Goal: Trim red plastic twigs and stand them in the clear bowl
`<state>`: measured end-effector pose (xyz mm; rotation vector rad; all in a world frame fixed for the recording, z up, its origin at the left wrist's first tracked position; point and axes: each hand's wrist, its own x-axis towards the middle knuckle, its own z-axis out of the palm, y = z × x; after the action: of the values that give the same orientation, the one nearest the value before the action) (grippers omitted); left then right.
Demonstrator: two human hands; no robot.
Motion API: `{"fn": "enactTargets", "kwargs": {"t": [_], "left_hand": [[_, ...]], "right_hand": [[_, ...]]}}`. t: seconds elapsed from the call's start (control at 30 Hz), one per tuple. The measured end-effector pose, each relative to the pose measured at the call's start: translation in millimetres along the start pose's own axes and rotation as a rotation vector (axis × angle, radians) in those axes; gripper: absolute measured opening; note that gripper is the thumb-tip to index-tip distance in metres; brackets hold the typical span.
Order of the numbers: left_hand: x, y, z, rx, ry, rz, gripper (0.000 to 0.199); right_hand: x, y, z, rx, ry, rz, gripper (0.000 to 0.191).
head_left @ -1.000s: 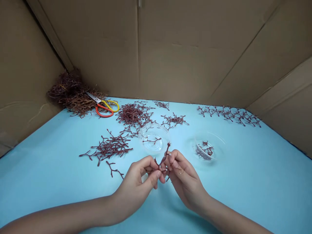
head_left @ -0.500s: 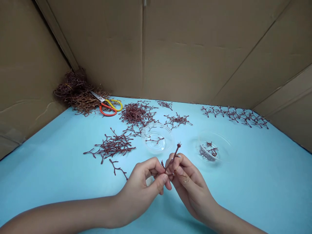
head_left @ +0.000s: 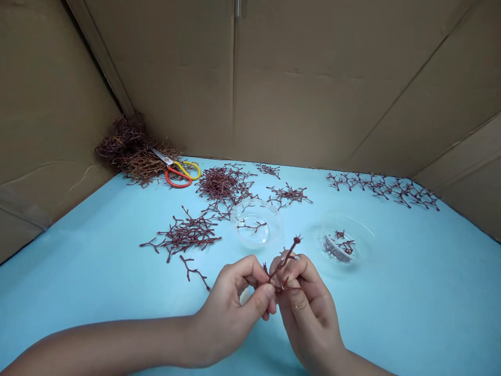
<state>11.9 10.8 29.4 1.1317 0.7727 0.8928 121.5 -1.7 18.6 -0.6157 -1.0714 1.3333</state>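
A dark red branching twig (head_left: 284, 263) is pinched between both hands, its tip pointing up and to the right. My left hand (head_left: 230, 308) holds its lower end between thumb and fingers. My right hand (head_left: 309, 308) grips the twig close by, with fingers curled around its side branches. Part of the lower twig is hidden by my fingers. Ahead of my hands lie a clear plastic bowl (head_left: 256, 224) holding one small twig and a second clear bowl (head_left: 346, 239) holding several twig pieces.
Loose heaps of red twigs (head_left: 183, 235) lie on the light blue tabletop (head_left: 391, 287). Orange-and-yellow-handled scissors (head_left: 176, 172) rest beside a tangled brown bundle (head_left: 133, 154) at the back left. Cardboard walls (head_left: 313, 89) enclose the back and sides.
Both hands have drawn closer together, and the twig now leans further right. The whole scene has shifted right in the picture as my head turned slightly left.
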Motion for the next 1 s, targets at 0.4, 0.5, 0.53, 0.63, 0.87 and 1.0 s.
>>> {"fn": "enactTargets", "kwargs": {"t": [0.4, 0.5, 0.53, 0.63, 0.87, 1.0], "left_hand": [[0, -4, 0.8, -0.011, -0.002, 0.08, 0.035], [1, -2, 0.6, -0.032, -0.002, 0.06, 0.036], [1, 0, 0.1, -0.031, -0.004, 0.055, 0.035], [0, 3, -3.2, 0.005, 0.001, 0.042, 0.032], [1, 8, -10.7, 0.086, 0.027, 0.008, 0.027], [3, 9, -9.8, 0.083, 0.019, -0.003, 0.026]], "right_hand": [[-1, 4, 2, -0.179, 0.024, -0.165, 0.011], [2, -1, -4, -0.258, 0.005, -0.208, 0.009], [4, -3, -6, -0.297, -0.015, -0.211, 0.009], [9, -12, -15, -0.405, -0.112, -0.177, 0.011], [21, -33, -17, -0.574, -0.164, -0.138, 0.01], [22, -37, -17, -0.619, -0.154, -0.126, 0.012]]}}
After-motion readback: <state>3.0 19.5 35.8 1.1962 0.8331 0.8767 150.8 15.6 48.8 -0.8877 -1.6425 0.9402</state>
